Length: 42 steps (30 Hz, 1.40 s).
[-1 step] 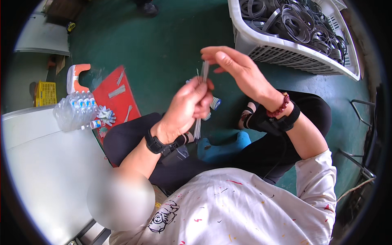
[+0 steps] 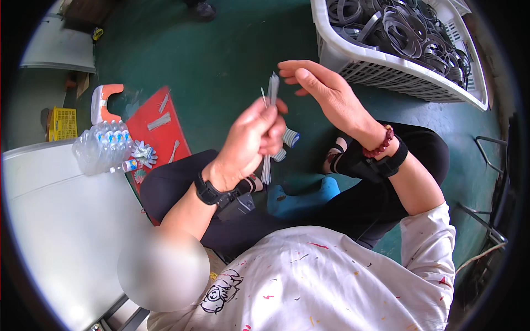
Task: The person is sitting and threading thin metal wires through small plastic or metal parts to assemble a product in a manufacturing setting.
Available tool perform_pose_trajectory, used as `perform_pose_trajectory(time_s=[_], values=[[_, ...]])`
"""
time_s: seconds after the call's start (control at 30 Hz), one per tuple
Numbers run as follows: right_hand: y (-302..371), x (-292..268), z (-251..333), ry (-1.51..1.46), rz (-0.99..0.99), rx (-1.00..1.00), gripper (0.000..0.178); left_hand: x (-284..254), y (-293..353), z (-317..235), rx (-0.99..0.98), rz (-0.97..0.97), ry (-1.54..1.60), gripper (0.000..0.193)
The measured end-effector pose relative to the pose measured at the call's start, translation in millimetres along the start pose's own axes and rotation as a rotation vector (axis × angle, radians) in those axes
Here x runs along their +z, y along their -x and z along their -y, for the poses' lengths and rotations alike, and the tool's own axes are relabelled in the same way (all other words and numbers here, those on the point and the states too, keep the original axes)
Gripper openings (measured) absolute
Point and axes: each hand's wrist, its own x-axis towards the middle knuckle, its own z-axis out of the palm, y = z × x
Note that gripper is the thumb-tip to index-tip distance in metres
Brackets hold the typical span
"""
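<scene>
My left hand (image 2: 258,128) is closed around an upright bundle of thin, pale grey strips (image 2: 273,88). The bundle's upper ends stick out above my thumb, with one strip leaning apart from the rest. Its lower ends hang below my fist. To the right, my right hand (image 2: 323,88) is held open, palm turned toward the bundle and fingers stretched out. A small gap separates its fingertips from the strip ends. More pale strips (image 2: 159,121) lie in small bunches on a red sheet (image 2: 165,135) at the left.
A white plastic crate (image 2: 381,69) full of dark coiled bands (image 2: 403,33) stands at the upper right. At the left are wrapped plastic bottles (image 2: 102,146), patterned gloves (image 2: 144,154), an orange-and-white stool (image 2: 99,105) and a yellow basket (image 2: 62,126). A blue stool-like object (image 2: 303,201) sits between my legs.
My right hand has shifted slightly up and right, away from the strip tops. My left hand has moved a little to the left, still holding the bundle.
</scene>
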Motion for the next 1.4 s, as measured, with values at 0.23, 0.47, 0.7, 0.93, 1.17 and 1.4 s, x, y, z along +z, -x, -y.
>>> perform_pose_trajectory(time_s=[0.23, 0.47, 0.7, 0.93, 1.17, 1.4], values=[[62.7, 38.5, -20.7, 0.574, 0.848, -0.161, 0.020, -18.4, -14.5, -24.8, 0.221, -0.101, 0.181, 0.030], [66.5, 65.0, 1.5, 0.339, 0.712, -0.225, 0.029, -20.1, -12.1, -15.3, 0.203, -0.106, 0.272, 0.035], [67.3, 65.0, -5.4, 0.285, 0.689, -0.155, 0.032, -21.9, -12.9, -18.5, 0.229, -0.100, 0.255, 0.039], [55.3, 45.6, -7.5, 0.363, 0.784, 0.078, 0.016, -22.0, -10.2, -17.4, 0.243, -0.153, 0.226, 0.037], [49.4, 29.5, 5.0, 0.224, 0.887, 0.169, 0.017, -25.8, -12.8, -9.0, 0.215, -0.118, 0.261, 0.034], [49.2, 35.8, 4.3, 0.269, 0.730, 0.128, 0.020, -14.4, -10.7, -7.8, 0.157, -0.108, 0.220, 0.032]])
